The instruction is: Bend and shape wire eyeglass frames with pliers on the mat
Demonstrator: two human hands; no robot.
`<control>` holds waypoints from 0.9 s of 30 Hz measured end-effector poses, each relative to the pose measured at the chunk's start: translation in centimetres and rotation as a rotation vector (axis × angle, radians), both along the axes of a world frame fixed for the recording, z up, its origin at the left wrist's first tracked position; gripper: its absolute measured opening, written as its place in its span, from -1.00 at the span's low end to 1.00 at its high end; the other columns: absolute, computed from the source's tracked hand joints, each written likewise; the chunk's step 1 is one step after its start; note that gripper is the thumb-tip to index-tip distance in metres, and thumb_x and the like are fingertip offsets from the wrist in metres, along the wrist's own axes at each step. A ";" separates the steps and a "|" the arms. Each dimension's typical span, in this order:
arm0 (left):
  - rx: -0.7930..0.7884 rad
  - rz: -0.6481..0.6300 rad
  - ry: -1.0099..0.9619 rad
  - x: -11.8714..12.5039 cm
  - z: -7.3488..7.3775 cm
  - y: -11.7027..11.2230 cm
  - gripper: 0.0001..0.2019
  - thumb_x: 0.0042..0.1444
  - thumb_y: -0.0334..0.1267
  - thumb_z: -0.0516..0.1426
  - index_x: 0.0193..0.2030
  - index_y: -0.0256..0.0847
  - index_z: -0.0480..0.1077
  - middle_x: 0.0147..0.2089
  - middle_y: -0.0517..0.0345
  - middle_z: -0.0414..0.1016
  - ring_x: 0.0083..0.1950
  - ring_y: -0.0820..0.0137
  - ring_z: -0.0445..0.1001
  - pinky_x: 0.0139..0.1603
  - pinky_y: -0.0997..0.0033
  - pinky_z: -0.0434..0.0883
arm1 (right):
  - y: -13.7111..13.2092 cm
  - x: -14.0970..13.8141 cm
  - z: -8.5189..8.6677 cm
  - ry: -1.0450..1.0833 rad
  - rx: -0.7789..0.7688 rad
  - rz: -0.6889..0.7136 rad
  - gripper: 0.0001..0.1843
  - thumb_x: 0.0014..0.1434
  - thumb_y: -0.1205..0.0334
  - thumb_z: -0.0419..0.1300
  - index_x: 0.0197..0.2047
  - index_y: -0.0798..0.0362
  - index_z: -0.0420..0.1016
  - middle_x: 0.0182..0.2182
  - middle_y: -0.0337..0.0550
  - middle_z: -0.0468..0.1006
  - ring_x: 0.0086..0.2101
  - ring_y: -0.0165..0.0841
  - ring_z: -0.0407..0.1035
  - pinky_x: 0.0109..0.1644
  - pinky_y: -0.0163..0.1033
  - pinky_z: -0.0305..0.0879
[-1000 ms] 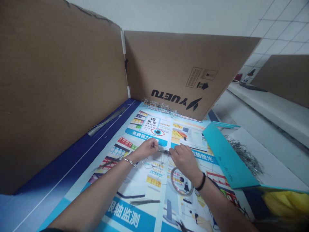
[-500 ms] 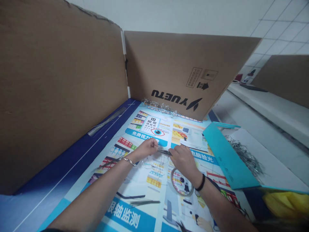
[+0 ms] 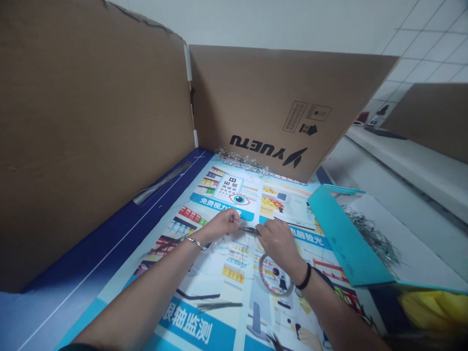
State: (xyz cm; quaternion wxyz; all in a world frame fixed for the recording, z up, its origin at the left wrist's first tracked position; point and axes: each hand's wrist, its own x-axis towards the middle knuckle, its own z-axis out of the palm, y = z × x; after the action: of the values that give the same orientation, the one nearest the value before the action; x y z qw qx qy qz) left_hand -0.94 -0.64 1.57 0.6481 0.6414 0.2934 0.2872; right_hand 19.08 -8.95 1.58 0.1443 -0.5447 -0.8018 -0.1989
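My left hand (image 3: pixel 227 222) is closed, its fingertips pinching a thin piece of wire. My right hand (image 3: pixel 276 240) is wrapped round a pair of pliers (image 3: pixel 250 230); the dark jaws point left and meet the wire close to my left fingertips. The handles are hidden in my palm. Fine loops of wire hang just below both hands, too thin to trace fully. Beside my right wrist, a coil of wire (image 3: pixel 262 278) lies on the printed sheet (image 3: pixel 204 273). Short cut wires (image 3: pixel 219 306) lie nearer to me.
An open turquoise box (image 3: pixel 340 239) on the right holds a heap of wire pieces (image 3: pixel 369 234). Cardboard panels (image 3: pixel 256 87) stand at the back and left. Wire bits (image 3: pixel 241 158) line the back edge. Long straight wires (image 3: pixel 161 185) lie left. A dark-tipped tool (image 3: pixel 275 342) sits near me.
Both hands keep almost the same position, pliers and wire still between them. The view has shifted very slightly.
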 end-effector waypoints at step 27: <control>0.063 0.174 0.105 0.3 -0.6 0.2 -0.88 -0.07 -0.39 0.08 -0.39 -0.19 0.17 -0.50 0.36 0.29 -0.68 0.64 0.12 -0.67 0.60 0.06 | 0.3 1.7 0.6 -0.017 0.140 -0.081 -0.86 0.14 0.31 0.09 -0.24 0.04 0.45 -0.33 -0.11 0.40 -0.26 -0.28 0.15 -0.12 -0.14 -0.04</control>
State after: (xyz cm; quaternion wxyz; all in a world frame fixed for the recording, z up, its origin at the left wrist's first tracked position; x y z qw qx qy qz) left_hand -0.68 -0.42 0.93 0.5838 0.6480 0.3723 0.3173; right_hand 20.80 -8.61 2.17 0.1671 -0.5633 -0.7646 -0.2649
